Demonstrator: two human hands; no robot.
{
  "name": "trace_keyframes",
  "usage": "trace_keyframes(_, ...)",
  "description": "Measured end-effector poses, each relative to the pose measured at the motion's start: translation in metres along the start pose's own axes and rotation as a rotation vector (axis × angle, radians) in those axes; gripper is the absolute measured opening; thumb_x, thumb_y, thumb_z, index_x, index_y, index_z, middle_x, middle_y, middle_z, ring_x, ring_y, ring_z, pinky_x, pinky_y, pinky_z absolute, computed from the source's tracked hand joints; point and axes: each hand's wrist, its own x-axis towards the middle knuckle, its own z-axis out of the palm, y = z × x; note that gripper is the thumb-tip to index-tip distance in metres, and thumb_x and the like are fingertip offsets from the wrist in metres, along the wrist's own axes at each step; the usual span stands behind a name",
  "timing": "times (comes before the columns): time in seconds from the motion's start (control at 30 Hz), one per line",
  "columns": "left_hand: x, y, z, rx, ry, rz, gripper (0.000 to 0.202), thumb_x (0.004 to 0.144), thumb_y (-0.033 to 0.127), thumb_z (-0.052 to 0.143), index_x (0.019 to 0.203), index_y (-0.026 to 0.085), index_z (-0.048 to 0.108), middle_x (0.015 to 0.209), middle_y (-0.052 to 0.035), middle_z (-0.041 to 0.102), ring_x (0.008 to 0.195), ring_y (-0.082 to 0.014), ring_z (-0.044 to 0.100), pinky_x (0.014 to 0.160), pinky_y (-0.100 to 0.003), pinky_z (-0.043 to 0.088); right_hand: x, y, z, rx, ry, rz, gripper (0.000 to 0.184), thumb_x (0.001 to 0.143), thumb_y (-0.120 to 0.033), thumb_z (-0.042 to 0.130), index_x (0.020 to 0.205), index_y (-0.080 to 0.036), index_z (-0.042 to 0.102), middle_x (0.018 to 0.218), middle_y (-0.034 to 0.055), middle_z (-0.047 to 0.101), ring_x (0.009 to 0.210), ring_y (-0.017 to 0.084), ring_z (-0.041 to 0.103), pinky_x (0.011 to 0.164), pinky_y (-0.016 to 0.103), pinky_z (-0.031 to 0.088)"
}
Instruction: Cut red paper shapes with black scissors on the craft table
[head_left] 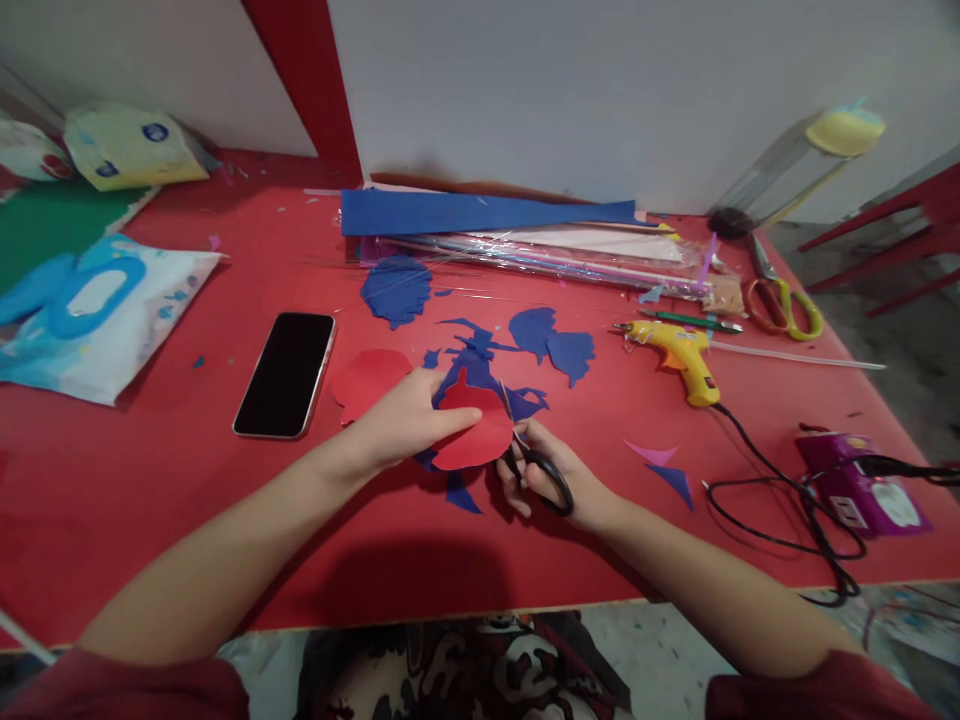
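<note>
My left hand [420, 415] pinches a red paper cutout [484, 440] with a small stem-like tip, together with blue paper that shows behind it. In my right hand [551, 465] is a pair of scissors [553, 485] with black handles. Their blades point up and away, along the right edge of the red cutout. Another red paper cutout [367, 378] lies to the left, partly behind my left hand. Blue paper scraps [480, 365] are scattered just beyond my hands. Two blue scalloped pieces [571, 352] rest to the right, and a round blue cutout [396, 290] lies farther back.
Left stand a phone [285, 375] and a wipes pack [112, 320]. Strips and wrapped sheets [487, 215] line the wall. At right are a yellow glue gun [679, 355], its cord, a green pen [697, 321], yellow-handled scissors [787, 305] and a purple box [862, 490].
</note>
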Motion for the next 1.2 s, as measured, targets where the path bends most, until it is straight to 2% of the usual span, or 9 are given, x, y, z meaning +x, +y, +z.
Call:
trace_keyframes(0.3, -0.0017, 0.0025, 0.0009, -0.001, -0.026, 0.045, 0.018, 0.068, 0.028, 0.060, 0.077, 0.012, 0.060, 0.076, -0.0026, 0.063, 0.066, -0.0153, 0.057, 0.063, -0.028, 0.046, -0.0001, 0.0021, -0.0007, 0.012, -0.030, -0.041, 0.038, 0.082, -0.054, 0.054, 0.094, -0.021, 0.038, 0.063, -0.0077, 0.045, 0.045, 0.007, 0.044, 0.047, 0.023, 0.040)
trace_keyframes(0.67, -0.0001, -0.0012, -0.0013, -0.106, -0.057, -0.043, 0.022, 0.064, 0.030, 0.063, 0.076, 0.012, 0.058, 0.073, -0.0023, 0.060, 0.064, -0.0139, 0.054, 0.060, -0.027, 0.044, -0.0012, 0.0005, -0.0012, 0.013, -0.006, 0.000, 0.040, 0.080, -0.054, 0.058, 0.093, -0.021, 0.038, 0.061, -0.0086, 0.046, 0.040, 0.005, 0.043, 0.042, 0.020, 0.035)
trace_keyframes(0.9, -0.0006, -0.0006, -0.0054, -0.053, -0.128, -0.048, 0.018, 0.067, 0.029, 0.062, 0.073, 0.013, 0.057, 0.071, -0.0009, 0.059, 0.061, -0.0121, 0.052, 0.057, -0.025, 0.042, -0.0007, 0.0033, -0.0030, 0.021, -0.054, -0.031, 0.041, 0.081, -0.054, 0.056, 0.096, -0.020, 0.039, 0.065, -0.0066, 0.047, 0.045, 0.007, 0.047, 0.047, 0.024, 0.040)
trace_keyframes(1.2, -0.0007, -0.0021, -0.0053, -0.058, -0.133, -0.049, 0.018, 0.066, 0.029, 0.062, 0.074, 0.013, 0.058, 0.071, -0.0003, 0.059, 0.061, -0.0115, 0.052, 0.057, -0.025, 0.043, -0.0014, 0.0027, -0.0024, 0.004, -0.052, -0.017, 0.042, 0.082, -0.053, 0.054, 0.101, -0.020, 0.039, 0.063, -0.0068, 0.046, 0.045, 0.008, 0.046, 0.047, 0.024, 0.040)
